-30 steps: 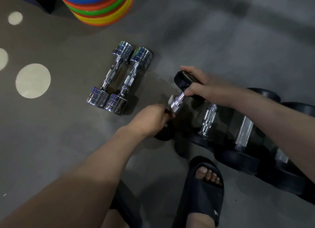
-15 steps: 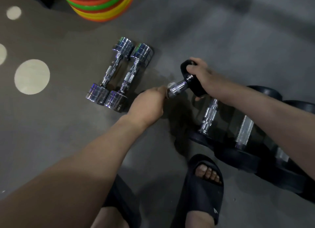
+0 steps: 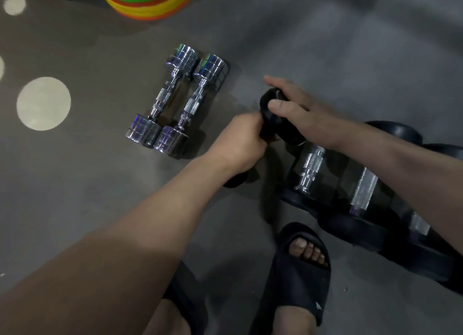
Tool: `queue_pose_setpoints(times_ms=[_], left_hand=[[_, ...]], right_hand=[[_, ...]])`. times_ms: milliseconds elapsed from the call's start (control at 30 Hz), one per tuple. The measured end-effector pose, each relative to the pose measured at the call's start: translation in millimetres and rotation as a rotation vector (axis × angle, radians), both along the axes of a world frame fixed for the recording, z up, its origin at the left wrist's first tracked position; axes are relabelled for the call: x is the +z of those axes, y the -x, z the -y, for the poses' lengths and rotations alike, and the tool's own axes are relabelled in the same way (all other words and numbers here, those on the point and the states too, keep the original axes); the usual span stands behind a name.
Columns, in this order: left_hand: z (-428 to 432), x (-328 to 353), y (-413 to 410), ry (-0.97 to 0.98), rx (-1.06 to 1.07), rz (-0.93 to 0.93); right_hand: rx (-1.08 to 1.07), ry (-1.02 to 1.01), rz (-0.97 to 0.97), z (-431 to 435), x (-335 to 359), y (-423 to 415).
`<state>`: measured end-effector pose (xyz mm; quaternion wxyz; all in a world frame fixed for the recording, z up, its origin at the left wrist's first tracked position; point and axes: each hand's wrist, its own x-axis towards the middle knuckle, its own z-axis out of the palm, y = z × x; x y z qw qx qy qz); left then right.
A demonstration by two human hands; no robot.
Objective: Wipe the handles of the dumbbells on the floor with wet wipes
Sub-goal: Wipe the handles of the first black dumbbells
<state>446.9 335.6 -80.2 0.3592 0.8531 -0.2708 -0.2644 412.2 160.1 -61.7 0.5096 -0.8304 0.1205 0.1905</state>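
A small black dumbbell [image 3: 269, 101] stands tilted on the floor, its lower head [image 3: 235, 180] down by my left wrist. My left hand [image 3: 240, 144] is wrapped round its handle and hides it entirely; no wipe shows in the fist. My right hand [image 3: 300, 111] holds the upper black head, thumb on its face and fingers over the top. Two chrome dumbbells [image 3: 162, 101] [image 3: 193, 106] lie side by side on the floor to the left, apart from both hands.
A row of larger black dumbbells with chrome handles [image 3: 310, 164] [image 3: 364, 189] lies under my right forearm. A stack of coloured weight plates [image 3: 150, 1] sits at the top. My feet in black slippers [image 3: 298, 272] [image 3: 185, 304] are near the bottom edge.
My left hand has slid up the handle to the upper head, covering the chrome that showed before. My right hand has shifted its hold on that head.
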Motion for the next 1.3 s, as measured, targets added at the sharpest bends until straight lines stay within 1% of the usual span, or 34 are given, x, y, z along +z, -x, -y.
queue_pose_setpoints(times_ms=[67, 133, 267, 400, 467, 567, 633, 700, 800, 933, 1000, 1100, 1167, 1233, 1300], left_hand=[[-1, 3, 2, -0.001, 0.008, -0.014], [-14, -1, 5, -0.024, -0.051, -0.030], [-38, -11, 8, -0.242, -0.122, 0.006], [-33, -15, 15, -0.269, -0.160, 0.126], [-30, -20, 20, -0.284, -0.125, 0.226], [-26, -25, 24, -0.368, -0.064, 0.345], [-25, -23, 22, -0.340, -0.063, 0.346], [-32, -22, 17, -0.329, -0.114, 0.346], [-54, -19, 6, -0.423, -0.216, 0.419], [-59, -14, -1, -0.503, -0.247, 0.367], [-48, -10, 1, -0.440, -0.159, 0.263], [-21, 2, -1, -0.232, -0.034, 0.137], [0, 10, -2, -0.151, -0.006, 0.162], [7, 10, 3, -0.157, -0.008, 0.200], [-6, -1, 14, -0.176, -0.028, 0.202]], right_hand=[[-0.020, 0.008, -0.011, -1, 0, -1], [-0.033, 0.009, -0.032, 0, 0, -1], [-0.020, 0.021, -0.056, 3, 2, 5], [-0.116, 0.026, -0.084, 0, 7, -3], [-0.098, 0.058, -0.150, 1, 11, -5], [-0.127, 0.004, -0.213, 3, 11, -2], [-0.157, 0.034, -0.180, 4, 9, -1], [-0.109, 0.093, -0.110, 5, 9, 0], [-0.028, 0.129, -0.043, 6, 9, 0], [0.002, 0.153, -0.046, 4, 8, -4], [0.004, 0.165, -0.036, 2, 7, -3], [-0.017, 0.166, -0.020, -1, 5, -2], [-0.015, 0.169, -0.020, -2, 4, -2], [-0.062, 0.151, -0.054, -1, 4, -3], [-0.125, 0.148, -0.100, -2, 4, -5]])
